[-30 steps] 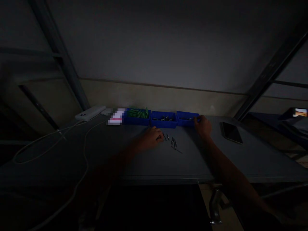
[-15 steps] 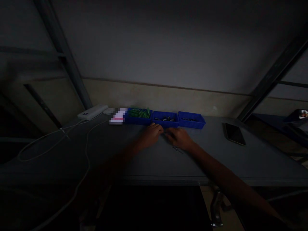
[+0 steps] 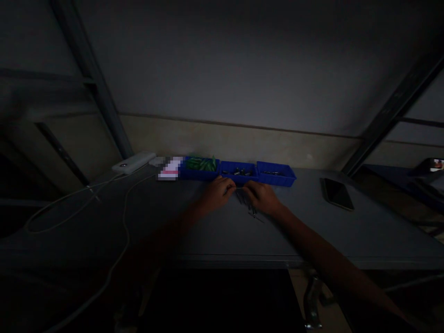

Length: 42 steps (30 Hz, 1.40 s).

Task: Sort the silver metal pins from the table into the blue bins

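Observation:
My left hand (image 3: 217,192) and my right hand (image 3: 262,196) meet over the grey table, both with fingers pinched. A thin metal rod (image 3: 239,188) spans the small gap between their fingertips, one end in each hand. Its exact kind is too dark and small to tell. Below it, beside my right hand, several slim metal pieces (image 3: 255,215) lie on the tabletop. Just behind my hands stands a blue bin (image 3: 239,179) with small metal parts. To its left a blue bin (image 3: 199,175) holds green pieces, and to its right another blue bin (image 3: 276,179) holds thin metal pieces.
A phone (image 3: 338,193) lies on the right of the grey table (image 3: 215,236). At the back left are a white power bank (image 3: 134,163) with a white cable (image 3: 126,222) and a partly blurred paper (image 3: 169,173). Metal posts (image 3: 100,106) flank the wall.
My hands have shifted slightly and my right fingers have lifted a little. More of the slim metal pieces below them now show. The rod stays between both hands.

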Each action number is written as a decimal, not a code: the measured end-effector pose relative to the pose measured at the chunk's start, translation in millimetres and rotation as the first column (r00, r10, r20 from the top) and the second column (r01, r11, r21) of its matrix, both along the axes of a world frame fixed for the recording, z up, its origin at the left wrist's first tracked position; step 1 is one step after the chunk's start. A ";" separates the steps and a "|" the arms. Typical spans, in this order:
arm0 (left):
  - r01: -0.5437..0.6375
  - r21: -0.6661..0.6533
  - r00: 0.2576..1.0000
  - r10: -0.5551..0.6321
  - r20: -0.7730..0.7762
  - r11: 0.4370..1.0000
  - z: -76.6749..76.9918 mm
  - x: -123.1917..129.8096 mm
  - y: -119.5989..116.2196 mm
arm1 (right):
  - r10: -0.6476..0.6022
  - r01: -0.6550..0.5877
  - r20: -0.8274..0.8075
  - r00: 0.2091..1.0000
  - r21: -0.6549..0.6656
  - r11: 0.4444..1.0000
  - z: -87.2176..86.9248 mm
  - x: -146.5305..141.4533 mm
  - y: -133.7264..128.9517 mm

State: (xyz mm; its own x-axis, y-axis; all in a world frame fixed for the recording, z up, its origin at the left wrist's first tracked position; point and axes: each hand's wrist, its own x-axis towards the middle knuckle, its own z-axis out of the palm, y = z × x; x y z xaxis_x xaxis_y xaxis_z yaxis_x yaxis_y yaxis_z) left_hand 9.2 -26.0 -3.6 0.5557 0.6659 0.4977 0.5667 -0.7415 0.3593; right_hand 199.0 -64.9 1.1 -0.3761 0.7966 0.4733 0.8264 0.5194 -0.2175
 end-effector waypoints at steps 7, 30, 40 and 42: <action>-0.021 -0.008 0.999 0.021 -0.031 1.000 2.6 0.8 -1.4 | 0.054 -0.054 -0.014 0.998 0.015 0.998 -1.6 0.9 -1.0; 0.001 -0.090 0.944 -0.031 -0.328 0.996 -6.1 2.8 0.6 | -0.296 0.299 -0.065 0.953 0.026 0.954 1.1 17.1 9.8; -0.033 -0.017 0.987 0.029 -0.159 0.999 -5.3 -0.7 6.8 | -0.025 0.033 0.083 0.996 -0.097 0.995 0.3 4.1 0.2; -0.046 -0.011 0.994 0.045 -0.103 0.999 -2.9 -1.1 5.9 | -0.001 0.009 0.080 0.997 -0.098 0.995 -0.8 4.3 0.7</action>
State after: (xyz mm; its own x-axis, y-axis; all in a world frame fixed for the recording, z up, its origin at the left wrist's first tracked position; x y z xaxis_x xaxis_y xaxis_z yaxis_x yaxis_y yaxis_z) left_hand 8.1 -20.1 -6.5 0.5727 0.6976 0.4305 0.6340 -0.7098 0.3070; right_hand 203.3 -64.1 0.3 -0.4052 0.8397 0.3615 0.8459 0.4944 -0.2003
